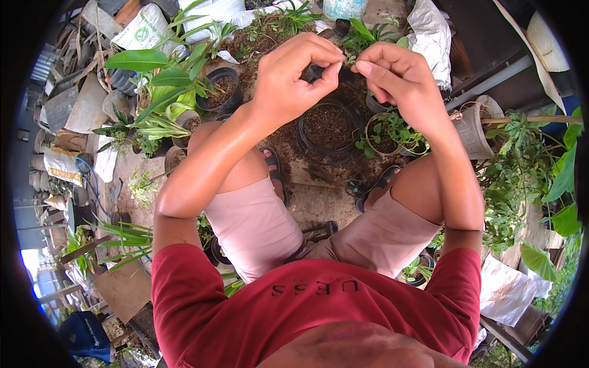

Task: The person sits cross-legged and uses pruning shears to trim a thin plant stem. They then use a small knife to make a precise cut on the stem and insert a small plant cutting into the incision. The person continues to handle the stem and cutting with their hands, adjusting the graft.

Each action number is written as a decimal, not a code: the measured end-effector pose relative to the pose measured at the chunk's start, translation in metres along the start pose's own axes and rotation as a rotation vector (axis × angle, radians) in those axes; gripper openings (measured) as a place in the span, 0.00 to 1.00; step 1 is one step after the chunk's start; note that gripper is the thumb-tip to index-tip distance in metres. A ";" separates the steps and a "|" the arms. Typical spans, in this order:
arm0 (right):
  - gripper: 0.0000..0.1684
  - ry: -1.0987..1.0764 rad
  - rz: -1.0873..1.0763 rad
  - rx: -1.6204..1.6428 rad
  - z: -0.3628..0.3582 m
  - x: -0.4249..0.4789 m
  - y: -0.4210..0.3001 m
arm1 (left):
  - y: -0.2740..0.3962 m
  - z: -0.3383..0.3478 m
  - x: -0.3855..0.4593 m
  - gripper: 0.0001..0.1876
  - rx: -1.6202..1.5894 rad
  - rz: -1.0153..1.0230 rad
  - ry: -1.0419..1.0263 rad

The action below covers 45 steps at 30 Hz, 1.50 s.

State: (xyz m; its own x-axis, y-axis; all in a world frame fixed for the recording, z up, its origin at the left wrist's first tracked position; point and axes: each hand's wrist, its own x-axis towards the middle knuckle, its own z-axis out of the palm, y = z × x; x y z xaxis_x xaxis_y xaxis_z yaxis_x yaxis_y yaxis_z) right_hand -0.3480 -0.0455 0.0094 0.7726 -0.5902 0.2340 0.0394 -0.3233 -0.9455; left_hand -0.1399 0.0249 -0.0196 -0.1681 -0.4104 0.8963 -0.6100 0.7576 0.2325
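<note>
My left hand (297,69) is raised over the pots, thumb and index finger pinched together. Level with it, my right hand (398,76) has its thumb and forefinger closed in a similar pinch. Between the two sets of fingertips shows a small leafy sprig (350,59), seemingly pinched from both sides; its stem is mostly hidden by the fingers. Below the hands stands a round black plastic pot (301,135) filled with dark, crumbly soil (330,123). A smaller pot with a leafy trailing plant (391,131) sits to its right.
Potted plants (168,83) and a black pot of soil (237,94) crowd the left. White sacks (430,41) lie at the far side, near a pale blue bucket (343,8). Leafy vines (520,175) fill the right. Loose soil covers the concrete floor (313,202) between my sandaled feet.
</note>
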 end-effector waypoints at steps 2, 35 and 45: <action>0.09 -0.064 0.073 0.241 -0.002 0.002 0.007 | 0.006 0.003 0.002 0.07 -0.060 -0.211 0.056; 0.09 0.148 -0.070 0.213 0.033 0.021 0.061 | 0.008 0.003 -0.003 0.11 -0.769 -1.038 0.001; 0.06 0.242 -0.006 0.010 0.028 0.014 0.049 | 0.005 -0.013 -0.003 0.14 -0.909 -1.233 -0.078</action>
State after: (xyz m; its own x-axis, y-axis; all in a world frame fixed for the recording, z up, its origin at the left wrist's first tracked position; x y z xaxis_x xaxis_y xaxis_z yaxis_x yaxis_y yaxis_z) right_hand -0.3180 -0.0489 -0.0398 0.5978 -0.7488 0.2861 0.0509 -0.3208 -0.9458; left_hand -0.1322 0.0371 -0.0164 0.0145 -0.9992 -0.0365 0.2644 -0.0314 0.9639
